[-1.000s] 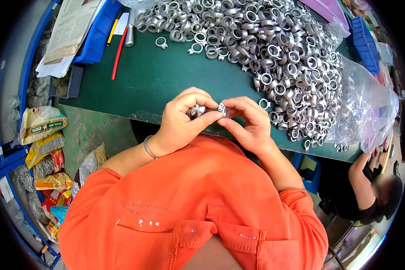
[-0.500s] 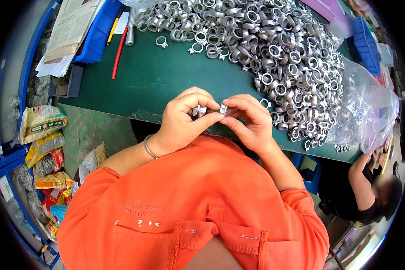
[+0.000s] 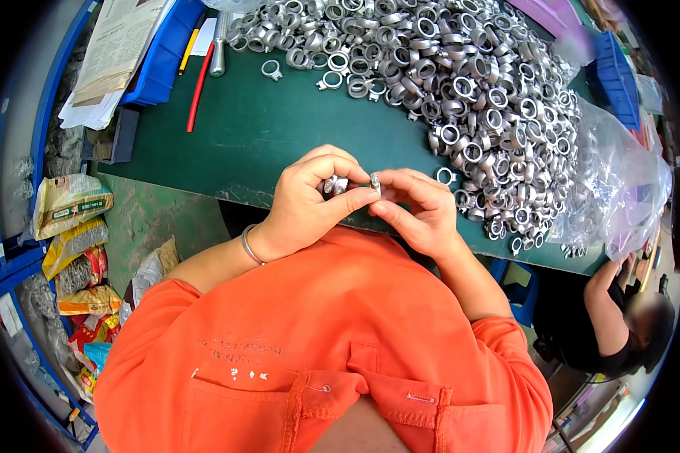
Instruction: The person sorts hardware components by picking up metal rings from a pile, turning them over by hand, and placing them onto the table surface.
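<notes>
Basically, the small metal piece (image 3: pixel 375 182) is up between both hands, just above the near edge of the green table (image 3: pixel 242 136). Right hand (image 3: pixel 423 211) has it pinched, thumb below and fingers above. Left hand (image 3: pixel 302 200) is curled round a couple more metal parts (image 3: pixel 335 185), its thumb and index tips meeting the same piece. I read the two-sided fingertip pinch as control: easy to turn, face exposed. Spares in the left palm look parked there to save a reach. Fingers hide most of their shape, so I can't tell how many or which way they face.

Far and right of the hands: big heap of metal rings (image 3: pixel 472 87) with side lugs, jumbled, no order I can see. One loose ring (image 3: pixel 445 176) sits just beside the right fingers, at the heap's near-left fringe; handy spot. Clear plastic bag (image 3: pixel 608 181) slumps over the right edge.

Far left: red stick (image 3: pixel 200 87), metal-handled tool (image 3: pixel 217 57) and yellow pen (image 3: pixel 190 51) lie roughly parallel, beside the blue bin (image 3: pixel 159 72), out of the hands' way. Another person (image 3: pixel 608 317) is at right, well apart.
</notes>
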`<move>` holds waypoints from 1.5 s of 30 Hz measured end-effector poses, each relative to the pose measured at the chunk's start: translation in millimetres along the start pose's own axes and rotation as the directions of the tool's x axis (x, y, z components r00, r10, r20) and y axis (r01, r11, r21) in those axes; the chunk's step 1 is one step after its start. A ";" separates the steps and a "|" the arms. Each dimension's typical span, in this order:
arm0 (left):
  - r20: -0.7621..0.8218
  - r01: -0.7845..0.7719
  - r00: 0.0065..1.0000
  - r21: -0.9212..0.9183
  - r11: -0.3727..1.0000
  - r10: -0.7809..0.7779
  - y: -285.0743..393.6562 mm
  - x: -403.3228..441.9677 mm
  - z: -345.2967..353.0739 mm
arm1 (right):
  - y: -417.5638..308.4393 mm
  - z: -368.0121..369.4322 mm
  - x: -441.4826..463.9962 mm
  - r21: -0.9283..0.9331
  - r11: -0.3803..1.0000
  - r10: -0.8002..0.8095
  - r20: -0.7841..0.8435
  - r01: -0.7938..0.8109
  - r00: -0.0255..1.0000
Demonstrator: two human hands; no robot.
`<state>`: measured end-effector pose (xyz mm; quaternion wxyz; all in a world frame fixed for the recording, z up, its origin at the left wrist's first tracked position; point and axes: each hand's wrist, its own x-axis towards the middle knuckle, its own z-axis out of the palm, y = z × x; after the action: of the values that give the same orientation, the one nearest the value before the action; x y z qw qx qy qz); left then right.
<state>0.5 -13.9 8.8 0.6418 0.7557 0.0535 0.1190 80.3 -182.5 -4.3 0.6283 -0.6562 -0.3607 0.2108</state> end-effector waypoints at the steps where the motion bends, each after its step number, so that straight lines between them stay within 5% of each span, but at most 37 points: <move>1: 0.002 0.005 1.000 -0.009 1.000 -0.005 -0.3 0.1 0.1 | 0.4 0.2 -0.5 0.000 1.000 0.000 0.000 0.000 1.000; 8: 0.024 -0.028 0.999 0.026 0.999 0.027 -2.6 3.9 -2.6 | -8.7 -8.0 5.7 0.079 0.986 0.139 0.080 -0.146 0.987; 10: 0.095 0.387 0.922 -0.209 0.898 -0.375 3.5 4.5 -4.8 | -14.2 -15.9 17.0 0.272 0.940 0.192 0.087 -0.208 0.978; 14: 0.120 0.459 0.885 -0.385 0.801 -0.449 1.8 3.7 -5.5 | -61.6 -60.9 75.0 0.115 0.846 0.506 0.132 -0.520 0.853; 17: 0.105 0.425 0.901 -0.407 0.808 -0.421 -1.0 -0.4 -9.5 | -86.3 -94.1 135.5 -0.026 0.936 0.337 -0.206 -0.350 0.918; 20: 0.100 0.440 0.887 -0.471 0.764 -0.450 -2.4 -8.4 -18.1 | -67.8 -135.8 196.2 0.307 0.949 0.081 -0.462 0.073 0.883; 22: 0.103 0.469 0.868 -0.494 0.732 -0.487 -2.6 -15.0 -33.8 | -74.8 -136.2 194.6 0.333 0.941 0.130 -0.509 0.056 0.851; 24: 0.354 0.578 0.814 -0.563 0.591 -0.460 -7.0 -31.6 -59.9 | -79.7 -126.0 166.9 0.132 0.989 0.114 -0.382 -0.068 0.917; 26: 0.548 0.706 0.701 -0.442 0.553 -0.457 -21.4 -54.6 -93.8 | -76.4 -120.6 132.3 -0.125 0.983 0.101 -0.263 -0.137 0.960; 28: 0.636 0.791 0.588 -0.322 0.520 -0.500 -36.6 -73.3 -110.9 | -76.2 -109.9 92.9 -0.398 0.877 0.212 -0.184 -0.270 0.960; 30: 0.592 0.837 0.541 -0.312 0.449 -0.597 -58.6 -81.7 -107.2 | -63.7 -100.3 58.4 -0.724 0.690 -0.021 0.005 0.019 1.000; 33: 0.442 0.863 0.505 -0.291 0.413 -0.742 -94.4 -69.2 -70.4 | -46.5 -70.9 19.7 -0.913 0.402 0.081 0.111 0.070 0.991; 35: 0.412 0.852 0.451 -0.464 0.243 -0.792 -134.1 -50.4 -41.7 | -29.3 -57.3 5.0 -0.987 0.122 0.115 0.116 0.102 0.987; 37: 0.505 0.537 0.642 -0.833 -0.132 -0.576 -96.3 -24.7 -14.1 | -18.2 -50.4 -0.8 -0.989 0.009 0.110 0.149 0.149 0.983; 38: 0.510 0.482 0.705 -0.854 -0.194 -0.492 -89.9 -13.4 -4.4 | -15.1 -48.5 -2.6 -0.984 -0.042 0.103 0.166 0.171 0.981; 39: 0.505 0.482 0.743 -0.859 -0.173 -0.440 -87.7 -7.3 1.7 | -17.2 -46.6 -4.3 -0.984 -0.042 0.104 0.171 0.176 0.980; 41: 0.489 0.502 0.787 -0.862 -0.069 -0.377 -86.1 -1.6 6.3 | -22.8 -41.6 -6.9 -0.955 0.253 -0.037 0.152 0.157 0.988; 42: 0.483 0.519 0.795 -0.855 0.001 -0.368 -87.7 -0.6 6.8 | -23.4 -39.0 -8.8 -0.952 0.259 -0.035 0.157 0.161 0.987; 44: 0.458 0.540 0.808 -0.827 0.156 -0.370 -90.1 -1.6 2.6 | -23.4 -32.6 -14.2 -0.468 0.879 0.088 -0.021 -0.087 0.996; 45: 0.444 0.551 0.808 -0.803 0.229 -0.388 -89.4 -3.0 0.5 | -24.6 -31.6 -14.8 -0.351 0.933 0.090 0.010 -0.081 0.996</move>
<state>4.1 0.1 -79.5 0.9511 0.2339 0.1561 -0.1278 88.6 -215.8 20.9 0.4870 -0.7698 -0.3718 0.1790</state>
